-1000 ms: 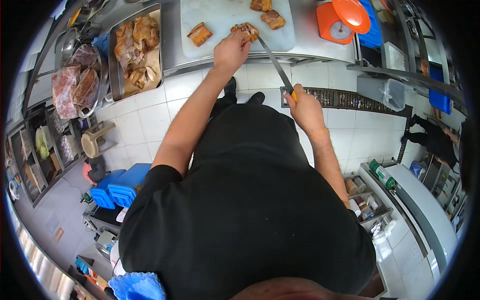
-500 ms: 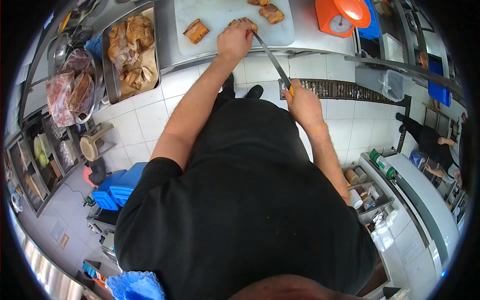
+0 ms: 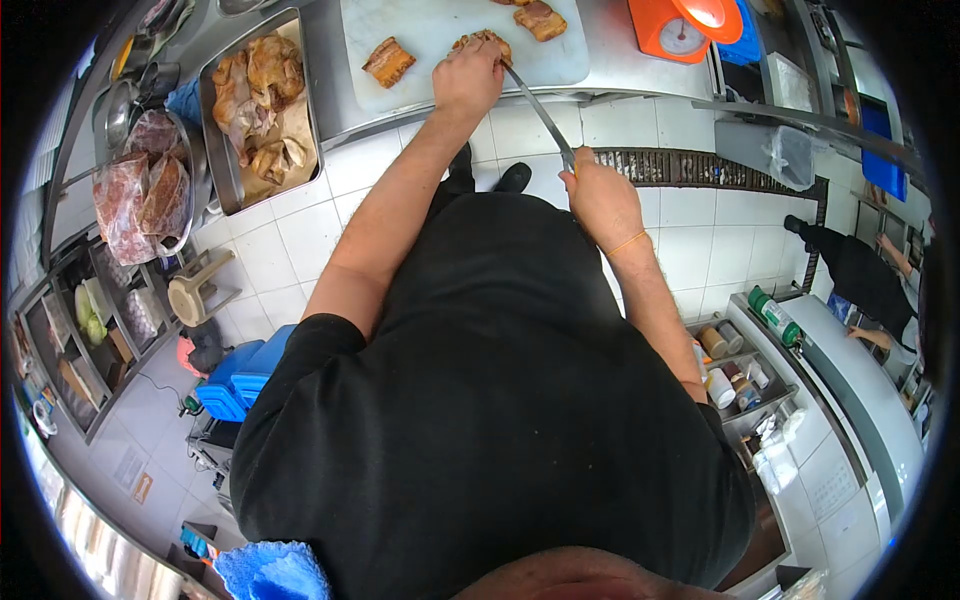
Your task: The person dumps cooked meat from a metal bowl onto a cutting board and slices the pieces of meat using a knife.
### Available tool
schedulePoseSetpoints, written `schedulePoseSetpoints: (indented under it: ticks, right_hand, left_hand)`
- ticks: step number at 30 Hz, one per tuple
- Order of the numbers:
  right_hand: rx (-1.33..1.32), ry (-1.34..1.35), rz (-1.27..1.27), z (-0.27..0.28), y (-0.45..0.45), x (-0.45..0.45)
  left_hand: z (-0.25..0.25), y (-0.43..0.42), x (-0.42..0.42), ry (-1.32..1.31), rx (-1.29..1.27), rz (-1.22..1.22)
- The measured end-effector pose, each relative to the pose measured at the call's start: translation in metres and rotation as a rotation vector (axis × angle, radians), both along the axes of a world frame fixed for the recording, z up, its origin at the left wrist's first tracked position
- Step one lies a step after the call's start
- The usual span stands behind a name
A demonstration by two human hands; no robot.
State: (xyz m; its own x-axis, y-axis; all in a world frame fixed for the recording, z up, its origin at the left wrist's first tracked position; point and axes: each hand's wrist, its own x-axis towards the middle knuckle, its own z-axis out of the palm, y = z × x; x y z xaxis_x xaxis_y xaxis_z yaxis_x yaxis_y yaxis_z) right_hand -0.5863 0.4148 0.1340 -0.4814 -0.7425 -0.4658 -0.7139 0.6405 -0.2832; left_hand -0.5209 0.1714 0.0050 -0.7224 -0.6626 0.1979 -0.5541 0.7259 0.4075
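Observation:
My left hand (image 3: 468, 80) is closed over a piece of browned cooked meat (image 3: 482, 40), holding it against the white cutting board (image 3: 420, 85). My fingers cover part of that piece. In my right hand (image 3: 605, 200) is a long knife (image 3: 540, 112), gripped by its handle, with the blade slanting up toward the meat. The blade's far end is close to my left fingertips; whether it touches the meat I cannot tell. A separate browned chunk of meat (image 3: 389, 62) lies on the board to the left, and another chunk (image 3: 540, 20) is at the upper right.
An orange kitchen scale (image 3: 682, 35) stands right of the board on the steel counter. To the left, a metal tray (image 3: 318, 150) holds cooked poultry (image 3: 262, 100), beside a bowl of plastic-wrapped meat (image 3: 135, 195). A floor drain grate (image 3: 690, 168) runs behind. Another person (image 3: 860, 270) is at far right.
My right hand and the knife handle have shifted slightly forward and left. My left hand stays on the meat. The person at far right has moved an arm, and the view has shifted a little.

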Motion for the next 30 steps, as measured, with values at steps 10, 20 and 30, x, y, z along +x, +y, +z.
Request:
schedulePoseSetpoints:
  ticks: [10,20,30]
  right_hand:
    - [-0.043,0.009,0.002,0.007,0.007,-0.004]
    - [-0.103,0.119,-0.025,-0.060,-0.004,-0.031]
    - [-0.099,0.134,0.052,-0.071,-0.017,-0.019]
  left_hand:
    - [0.005,-0.003,0.004,0.057,0.035,-0.002]
    - [0.019,-0.006,0.041,-0.135,0.257,0.115]
    - [0.015,-0.022,0.027,-0.142,0.366,0.059]
